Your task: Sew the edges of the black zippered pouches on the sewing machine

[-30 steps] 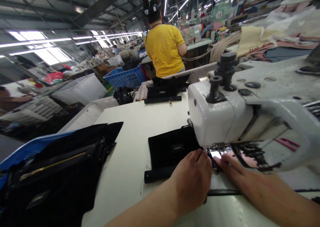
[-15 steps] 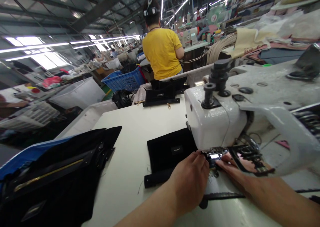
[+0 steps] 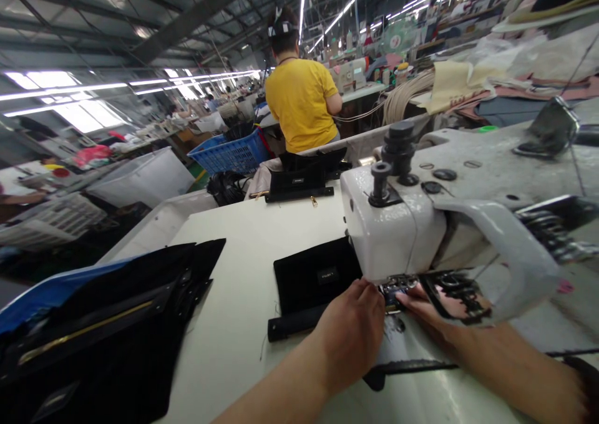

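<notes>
A black fabric piece (image 3: 299, 280) with a small label (image 3: 327, 275) lies on the pale table, its right end running under the head of a white sewing machine (image 3: 379, 231). A narrow black strip (image 3: 292, 324) lies along its near edge. My left hand (image 3: 350, 333) is closed on the fabric just left of the presser foot (image 3: 393, 296), fingers bunched together. On the other side of the foot, my right hand (image 3: 428, 318) has its fingertips pressed together close to the needle area. A machine guard partly covers it, and the material under its fingers is hidden.
Black pieces with a gold zipper (image 3: 88, 330) hang over a blue bin (image 3: 60, 287) at left. More black pieces (image 3: 299, 181) lie at the table's far edge. A person in a yellow shirt (image 3: 302, 103) sits ahead, near a blue basket (image 3: 229, 153).
The view has turned slightly, so the machine sits a little further left. Both hands remain at the presser foot, and the black fabric has barely moved.
</notes>
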`<state>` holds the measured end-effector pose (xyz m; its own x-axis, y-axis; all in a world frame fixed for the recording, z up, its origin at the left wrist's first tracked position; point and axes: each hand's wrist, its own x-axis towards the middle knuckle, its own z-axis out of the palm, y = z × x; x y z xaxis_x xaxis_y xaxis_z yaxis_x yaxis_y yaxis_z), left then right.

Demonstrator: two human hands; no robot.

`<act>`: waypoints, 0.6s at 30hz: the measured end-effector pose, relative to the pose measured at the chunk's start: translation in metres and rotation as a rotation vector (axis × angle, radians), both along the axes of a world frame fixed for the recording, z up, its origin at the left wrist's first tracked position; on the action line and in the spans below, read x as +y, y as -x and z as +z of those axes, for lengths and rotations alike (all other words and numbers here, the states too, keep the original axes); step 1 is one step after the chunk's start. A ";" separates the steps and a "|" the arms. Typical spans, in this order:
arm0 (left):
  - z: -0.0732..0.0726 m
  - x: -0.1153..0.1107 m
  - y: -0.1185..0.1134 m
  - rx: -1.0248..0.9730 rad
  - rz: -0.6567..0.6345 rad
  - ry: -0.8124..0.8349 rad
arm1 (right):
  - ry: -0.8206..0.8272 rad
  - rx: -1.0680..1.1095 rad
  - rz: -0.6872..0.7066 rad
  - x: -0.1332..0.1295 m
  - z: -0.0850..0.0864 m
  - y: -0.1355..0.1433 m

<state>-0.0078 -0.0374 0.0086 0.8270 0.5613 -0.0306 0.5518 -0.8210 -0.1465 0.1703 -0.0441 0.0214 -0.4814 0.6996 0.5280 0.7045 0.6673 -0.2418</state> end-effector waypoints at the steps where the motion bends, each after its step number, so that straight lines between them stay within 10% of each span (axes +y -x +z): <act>1: 0.000 0.000 0.000 -0.010 0.001 0.000 | -0.026 0.016 0.011 0.001 0.001 0.001; 18: -0.006 -0.002 0.003 0.003 -0.068 -0.124 | -0.144 -0.121 0.058 -0.001 -0.022 -0.009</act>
